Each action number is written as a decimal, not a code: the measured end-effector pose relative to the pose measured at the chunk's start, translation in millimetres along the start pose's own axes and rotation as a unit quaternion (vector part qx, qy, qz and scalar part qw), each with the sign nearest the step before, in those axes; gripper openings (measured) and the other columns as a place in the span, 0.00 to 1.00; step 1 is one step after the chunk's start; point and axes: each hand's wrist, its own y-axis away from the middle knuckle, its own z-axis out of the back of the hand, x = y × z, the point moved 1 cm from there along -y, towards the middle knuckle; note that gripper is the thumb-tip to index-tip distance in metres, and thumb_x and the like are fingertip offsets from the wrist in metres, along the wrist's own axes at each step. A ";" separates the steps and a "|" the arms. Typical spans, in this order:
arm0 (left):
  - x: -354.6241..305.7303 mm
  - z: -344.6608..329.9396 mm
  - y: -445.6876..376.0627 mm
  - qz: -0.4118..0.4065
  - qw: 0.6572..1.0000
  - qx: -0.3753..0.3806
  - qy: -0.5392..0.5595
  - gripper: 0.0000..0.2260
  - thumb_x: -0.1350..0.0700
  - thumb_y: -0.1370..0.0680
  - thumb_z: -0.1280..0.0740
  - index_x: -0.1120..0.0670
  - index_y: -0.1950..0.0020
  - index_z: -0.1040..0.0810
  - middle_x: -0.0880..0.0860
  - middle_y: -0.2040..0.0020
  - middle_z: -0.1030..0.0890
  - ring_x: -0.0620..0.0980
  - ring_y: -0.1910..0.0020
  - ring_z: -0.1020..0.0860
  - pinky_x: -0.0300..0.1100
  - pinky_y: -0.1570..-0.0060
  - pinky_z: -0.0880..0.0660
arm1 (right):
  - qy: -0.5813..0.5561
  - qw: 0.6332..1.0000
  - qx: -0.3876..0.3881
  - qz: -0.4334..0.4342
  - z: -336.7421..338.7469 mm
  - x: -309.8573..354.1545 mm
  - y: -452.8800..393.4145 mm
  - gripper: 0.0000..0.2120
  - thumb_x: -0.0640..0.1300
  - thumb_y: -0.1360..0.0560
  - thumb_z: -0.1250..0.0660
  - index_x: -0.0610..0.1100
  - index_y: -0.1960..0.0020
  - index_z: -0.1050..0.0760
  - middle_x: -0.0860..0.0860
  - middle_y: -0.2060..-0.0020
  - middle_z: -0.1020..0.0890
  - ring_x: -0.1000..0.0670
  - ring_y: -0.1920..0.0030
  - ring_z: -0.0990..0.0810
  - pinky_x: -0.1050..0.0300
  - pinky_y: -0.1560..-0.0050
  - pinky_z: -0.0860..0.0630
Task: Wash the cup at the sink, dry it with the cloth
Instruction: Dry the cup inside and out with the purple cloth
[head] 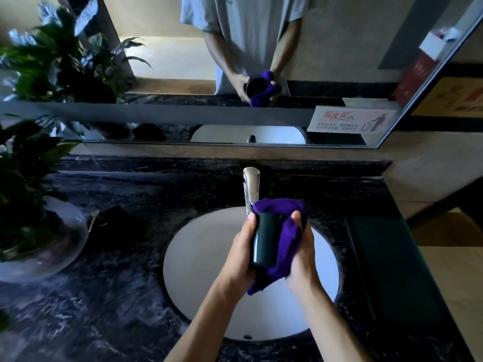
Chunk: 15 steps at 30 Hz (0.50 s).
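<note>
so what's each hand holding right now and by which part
The left hand grips the dark cup by its side wall. The right hand holds the purple cloth bunched against the cup's other side.

Dim, bluish light fills the washroom; the white sink (203, 246) is the brightest surface. Glare streaks the chrome faucet (251, 188). Plant leaves (52, 56) at left blur, and wide-angle distortion bends the mirror frame (428, 82).
</note>
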 end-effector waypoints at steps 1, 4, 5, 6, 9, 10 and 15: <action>0.3 -1.7 0.6 0.006 1.000 0.010 0.020 0.34 0.38 0.24 0.34 0.62 0.27 0.23 0.66 0.32 0.19 0.64 0.30 0.22 0.58 0.25 0.31 | -0.011 1.000 0.008 -0.006 -0.9 2.0 1.2 0.22 0.58 0.20 0.36 0.39 0.40 0.22 0.39 0.50 0.16 0.44 0.50 0.18 0.44 0.46 0.22; 2.7 -1.8 0.6 0.010 0.997 0.013 0.071 0.34 0.40 0.23 0.36 0.61 0.25 0.25 0.66 0.30 0.21 0.62 0.29 0.24 0.55 0.26 0.31 | 0.105 0.990 0.070 0.056 -4.0 3.2 10.8 0.15 0.52 0.21 0.33 0.59 0.35 0.22 0.52 0.37 0.17 0.54 0.37 0.19 0.56 0.36 0.23; 3.7 0.1 -0.2 0.005 0.997 0.015 0.071 0.32 0.40 0.21 0.38 0.60 0.24 0.25 0.66 0.28 0.22 0.61 0.27 0.26 0.54 0.24 0.32 | 0.181 0.974 0.095 0.098 -4.4 3.3 14.8 0.20 0.51 0.22 0.35 0.62 0.30 0.28 0.53 0.29 0.22 0.57 0.30 0.25 0.61 0.30 0.29; 5.2 3.3 -1.0 0.002 0.998 0.016 0.063 0.31 0.41 0.19 0.40 0.60 0.24 0.26 0.66 0.27 0.24 0.61 0.25 0.28 0.55 0.22 0.35 | 0.247 0.953 0.109 0.136 -4.4 2.3 18.0 0.24 0.50 0.22 0.35 0.64 0.27 0.33 0.53 0.24 0.29 0.58 0.25 0.31 0.65 0.27 0.34; 5.8 13.4 -3.5 -0.007 0.999 0.031 0.015 0.30 0.41 0.18 0.41 0.60 0.23 0.27 0.68 0.27 0.24 0.63 0.24 0.29 0.59 0.20 0.40 | 0.333 0.918 0.107 0.186 -9.9 4.0 17.7 0.26 0.53 0.22 0.36 0.63 0.25 0.35 0.52 0.21 0.36 0.57 0.22 0.38 0.73 0.29 0.40; 3.9 13.6 -3.2 -0.016 0.999 0.034 0.001 0.30 0.41 0.18 0.40 0.61 0.24 0.26 0.69 0.28 0.24 0.64 0.26 0.27 0.60 0.21 0.38 | 0.317 0.925 0.104 0.182 -10.6 5.0 16.4 0.25 0.54 0.22 0.36 0.60 0.25 0.33 0.53 0.23 0.33 0.57 0.23 0.35 0.71 0.29 0.38; -6.1 5.0 -3.1 -0.026 0.998 0.048 -0.007 0.34 0.38 0.26 0.30 0.61 0.30 0.22 0.68 0.34 0.18 0.59 0.41 0.17 0.54 0.34 0.24 | 0.055 0.998 0.022 0.038 -8.0 10.2 7.5 0.13 0.61 0.23 0.36 0.56 0.46 0.18 0.56 0.53 0.14 0.54 0.50 0.18 0.54 0.43 0.22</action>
